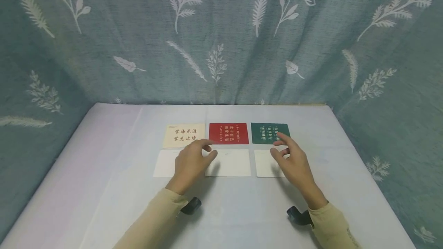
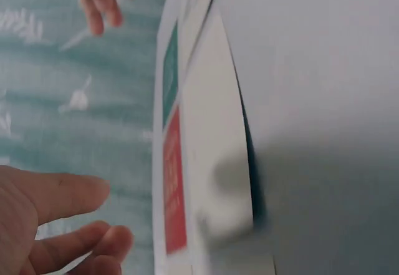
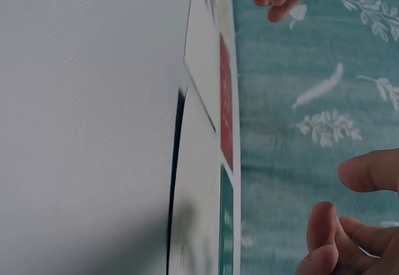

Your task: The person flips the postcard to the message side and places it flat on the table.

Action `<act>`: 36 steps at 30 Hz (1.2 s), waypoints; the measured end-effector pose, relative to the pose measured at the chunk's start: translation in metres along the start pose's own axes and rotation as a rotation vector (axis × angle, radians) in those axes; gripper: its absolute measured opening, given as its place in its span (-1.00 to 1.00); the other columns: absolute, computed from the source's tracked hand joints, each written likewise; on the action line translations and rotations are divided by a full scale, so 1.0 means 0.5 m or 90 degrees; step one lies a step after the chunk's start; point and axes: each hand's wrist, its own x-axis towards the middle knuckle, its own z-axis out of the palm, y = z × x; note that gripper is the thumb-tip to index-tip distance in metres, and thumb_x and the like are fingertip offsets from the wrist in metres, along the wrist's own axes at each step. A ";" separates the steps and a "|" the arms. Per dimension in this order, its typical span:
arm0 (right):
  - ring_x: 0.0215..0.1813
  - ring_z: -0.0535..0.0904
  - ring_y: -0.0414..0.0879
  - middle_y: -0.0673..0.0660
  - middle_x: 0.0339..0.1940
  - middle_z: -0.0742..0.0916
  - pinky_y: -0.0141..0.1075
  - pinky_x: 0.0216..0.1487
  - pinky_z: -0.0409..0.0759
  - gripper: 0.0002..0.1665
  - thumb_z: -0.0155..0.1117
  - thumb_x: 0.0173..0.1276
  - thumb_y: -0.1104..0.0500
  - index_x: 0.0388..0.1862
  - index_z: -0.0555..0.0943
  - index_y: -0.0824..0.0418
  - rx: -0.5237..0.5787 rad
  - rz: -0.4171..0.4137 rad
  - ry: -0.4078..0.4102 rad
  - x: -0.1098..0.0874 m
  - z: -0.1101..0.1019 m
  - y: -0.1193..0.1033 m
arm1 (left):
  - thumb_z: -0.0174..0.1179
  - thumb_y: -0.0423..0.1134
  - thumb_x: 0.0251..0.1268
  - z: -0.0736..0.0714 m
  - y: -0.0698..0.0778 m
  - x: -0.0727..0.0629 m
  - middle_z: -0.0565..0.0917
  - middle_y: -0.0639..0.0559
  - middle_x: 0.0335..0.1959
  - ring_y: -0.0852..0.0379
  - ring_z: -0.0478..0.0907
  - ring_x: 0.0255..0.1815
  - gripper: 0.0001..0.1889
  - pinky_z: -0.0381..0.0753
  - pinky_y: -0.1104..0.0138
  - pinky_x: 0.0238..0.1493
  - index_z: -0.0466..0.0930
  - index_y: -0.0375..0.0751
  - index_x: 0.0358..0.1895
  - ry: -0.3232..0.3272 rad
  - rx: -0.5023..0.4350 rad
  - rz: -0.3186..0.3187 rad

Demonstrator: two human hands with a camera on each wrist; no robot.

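Note:
Two rows of cards lie flat on the table. At the back are a cream card (image 1: 169, 138), a red card (image 1: 228, 133) and a green card (image 1: 263, 133), all printed with writing. In front lie three white cards, at left (image 1: 164, 164), middle (image 1: 232, 163) and right (image 1: 265, 166). My left hand (image 1: 190, 164) hovers above the left and middle white cards, thumb and fingers apart with nothing between them. Over the right white card and the green one's edge, my right hand (image 1: 294, 162) hangs with loosely bent fingers, holding nothing. Both wrist views show the hands raised off the cards.
A pale cloth covers the table (image 1: 104, 187). Grey-green curtains (image 1: 221, 83) with white leaf prints enclose its back and sides. A dark curved piece (image 1: 192, 205) sticks out at the left cuff, and a similar dark piece (image 1: 298, 216) at the right one.

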 end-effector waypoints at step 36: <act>-0.09 0.54 -0.11 0.01 -0.12 0.65 -0.24 -0.04 0.60 -0.38 0.37 0.37 0.10 0.39 0.51 0.18 -0.066 -0.048 -0.230 0.155 0.245 -0.159 | 0.25 0.05 0.34 -0.131 -0.236 0.109 0.58 -0.27 0.22 -0.29 0.50 0.21 -0.31 0.48 -0.11 0.10 0.41 -0.30 0.40 -0.113 0.080 -0.144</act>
